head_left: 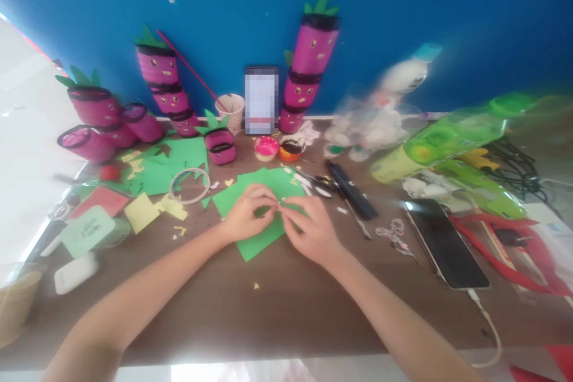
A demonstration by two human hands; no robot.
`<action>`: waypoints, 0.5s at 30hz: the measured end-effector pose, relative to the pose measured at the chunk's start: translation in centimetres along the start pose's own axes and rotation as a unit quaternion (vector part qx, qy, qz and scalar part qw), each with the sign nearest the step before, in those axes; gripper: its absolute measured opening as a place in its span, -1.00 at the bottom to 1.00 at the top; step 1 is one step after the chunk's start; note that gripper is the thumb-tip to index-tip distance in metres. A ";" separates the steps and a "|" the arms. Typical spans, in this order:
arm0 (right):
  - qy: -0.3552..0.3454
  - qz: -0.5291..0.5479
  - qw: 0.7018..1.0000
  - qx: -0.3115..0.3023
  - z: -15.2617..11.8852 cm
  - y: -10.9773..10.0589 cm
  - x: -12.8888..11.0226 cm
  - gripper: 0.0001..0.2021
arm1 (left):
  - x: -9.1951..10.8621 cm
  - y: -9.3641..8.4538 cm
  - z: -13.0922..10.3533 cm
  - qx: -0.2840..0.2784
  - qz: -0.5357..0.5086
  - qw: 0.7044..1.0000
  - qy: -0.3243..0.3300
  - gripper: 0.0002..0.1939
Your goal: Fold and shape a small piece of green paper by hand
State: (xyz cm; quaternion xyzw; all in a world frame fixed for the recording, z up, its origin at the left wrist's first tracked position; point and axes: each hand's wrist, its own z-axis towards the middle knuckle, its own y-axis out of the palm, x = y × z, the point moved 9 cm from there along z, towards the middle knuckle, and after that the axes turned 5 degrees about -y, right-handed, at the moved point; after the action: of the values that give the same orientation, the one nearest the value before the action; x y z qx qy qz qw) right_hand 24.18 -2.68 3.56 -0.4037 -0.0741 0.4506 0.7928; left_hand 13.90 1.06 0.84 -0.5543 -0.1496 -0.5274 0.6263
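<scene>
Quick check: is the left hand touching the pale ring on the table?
Apart. The head view shows brown tabletop and a bit of green paper between the left hand and the pale ring.

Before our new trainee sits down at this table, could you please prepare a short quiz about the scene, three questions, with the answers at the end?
1. True or false: the left hand and the right hand meet at the fingertips, over the green paper.

2. Multiple choice: what does the white cable at the right plug into?
A) the scissors
B) the phone with the dark screen
C) the green bottle

3. Fill in the blank: the red stick stands slanting in a pale ____.

Key: 1. True. 2. B. 3. cup.
</scene>
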 end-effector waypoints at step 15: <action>0.269 0.280 0.921 0.040 -1.2 1.0 5.4 -0.96 | 0.1 0.0 0.1 -0.007 0.003 1.000 -0.004 -0.88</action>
State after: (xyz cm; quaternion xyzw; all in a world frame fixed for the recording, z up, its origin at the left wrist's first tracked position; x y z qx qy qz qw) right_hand 27.21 1.10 0.74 -0.4821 0.2759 0.5311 0.6399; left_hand 13.99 1.11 0.92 -0.5610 -0.1467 -0.5245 0.6234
